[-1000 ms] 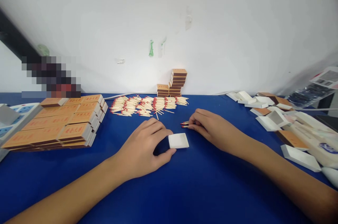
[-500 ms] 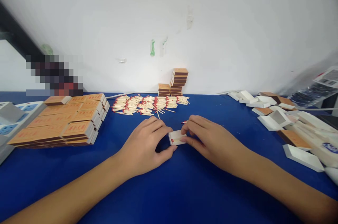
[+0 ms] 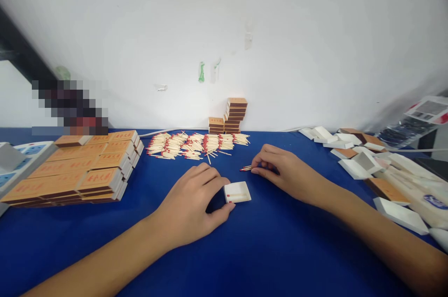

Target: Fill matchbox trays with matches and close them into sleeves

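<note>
A white matchbox tray [image 3: 243, 186] lies on the blue table, with a few matches inside, their red heads toward the left. My left hand [image 3: 196, 203] grips the tray's left end between thumb and forefinger. Beyond the tray and to its right, my right hand [image 3: 278, 166] pinches a few matches [image 3: 246, 168] by their plain ends at the tabletop, red heads pointing left. Several rows of loose matches [image 3: 192, 143] are spread farther back, in front of the wall.
Stacked orange matchboxes [image 3: 66, 166] fill the left side, beside a white power strip [image 3: 31, 150]. A smaller matchbox stack [image 3: 235, 115] leans at the wall. Empty trays [image 3: 360, 164], box sleeves [image 3: 387, 189] and a plastic package [image 3: 425, 189] lie on the right.
My right hand has left the tray and moved up and right to the few matches beyond it. My left hand keeps its grip on the tray; the view has tilted slightly upward.
</note>
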### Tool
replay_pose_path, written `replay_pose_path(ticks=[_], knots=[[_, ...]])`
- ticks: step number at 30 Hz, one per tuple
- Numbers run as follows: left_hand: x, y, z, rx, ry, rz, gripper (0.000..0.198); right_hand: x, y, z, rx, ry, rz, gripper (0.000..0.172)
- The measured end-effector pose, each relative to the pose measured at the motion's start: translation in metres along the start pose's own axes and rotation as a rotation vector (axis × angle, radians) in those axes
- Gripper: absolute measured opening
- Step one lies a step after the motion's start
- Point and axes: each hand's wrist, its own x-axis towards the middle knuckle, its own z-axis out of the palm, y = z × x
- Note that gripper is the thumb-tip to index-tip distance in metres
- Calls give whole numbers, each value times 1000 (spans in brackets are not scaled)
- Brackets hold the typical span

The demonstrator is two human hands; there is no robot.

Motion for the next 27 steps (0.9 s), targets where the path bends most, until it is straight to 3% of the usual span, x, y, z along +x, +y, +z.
replay_pose_path(ticks=[20, 27], knots=[[0, 0, 0, -14, -12, -9, 23, 3, 1, 11, -61, -1, -11, 15], [1, 1, -1, 1, 22, -17, 22, -4, -34, 9, -60, 87, -85, 10]])
